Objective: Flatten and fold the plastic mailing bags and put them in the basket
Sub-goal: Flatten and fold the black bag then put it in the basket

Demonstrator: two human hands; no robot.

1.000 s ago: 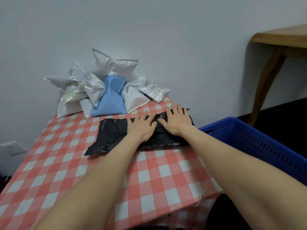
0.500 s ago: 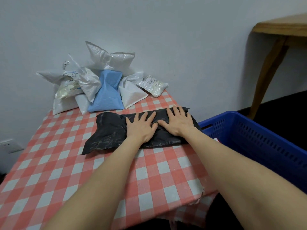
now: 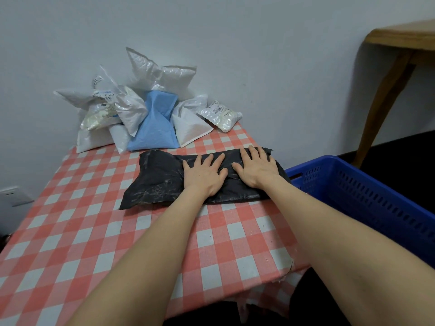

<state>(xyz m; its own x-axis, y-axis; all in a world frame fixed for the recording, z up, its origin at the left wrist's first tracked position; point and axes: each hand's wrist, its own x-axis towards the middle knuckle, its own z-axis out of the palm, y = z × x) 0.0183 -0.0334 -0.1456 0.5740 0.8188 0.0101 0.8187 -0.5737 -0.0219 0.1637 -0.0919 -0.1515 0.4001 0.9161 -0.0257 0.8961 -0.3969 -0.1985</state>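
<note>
both the left hand (image 3: 204, 176) and right hand (image 3: 256, 167) press flat, side by side, on the crumpled black plastic mailing bag (image 3: 157, 178), its right end near the checked tablecloth's (image 3: 94, 231) edge, beside the blue slotted plastic basket (image 3: 367, 198).

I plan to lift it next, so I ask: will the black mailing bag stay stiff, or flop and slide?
Probably floppy: the black mailing bag is thin, wrinkled film, puffed at its left end where neither hand presses. Likely light, since the flat left hand and right hand alone shape it. Its glossy skin may slide on the checked tablecloth.
</note>
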